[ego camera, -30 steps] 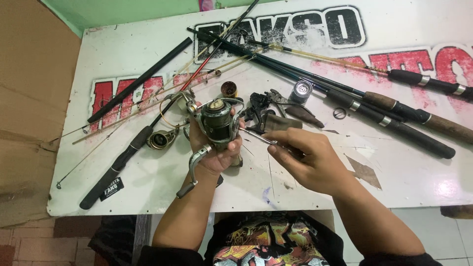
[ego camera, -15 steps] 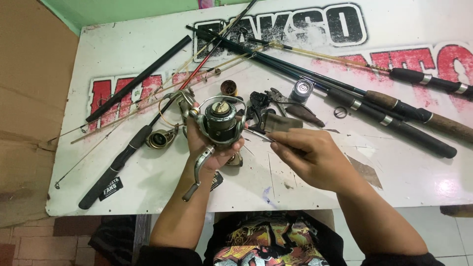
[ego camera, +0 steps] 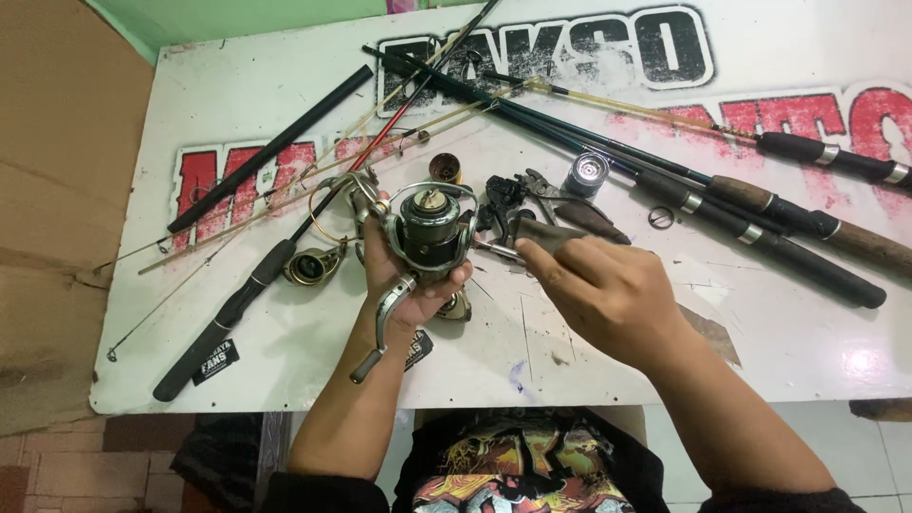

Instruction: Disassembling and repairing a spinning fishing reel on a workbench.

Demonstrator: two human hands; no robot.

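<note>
White sign panel (ego camera: 285,114) as tabletop, red-black lettering, small black rod label (ego camera: 217,360)

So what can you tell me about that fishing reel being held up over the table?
The spinning reel looks like metal, dark grey body with silvery parts. A wire bail arm arches over its spool, which has a brassy cap on top. A silver crank handle hangs down toward the lower left. The left hand cups it from beneath, holding it roughly upright above the white table. The right hand holds a thin tool at its side.
</note>
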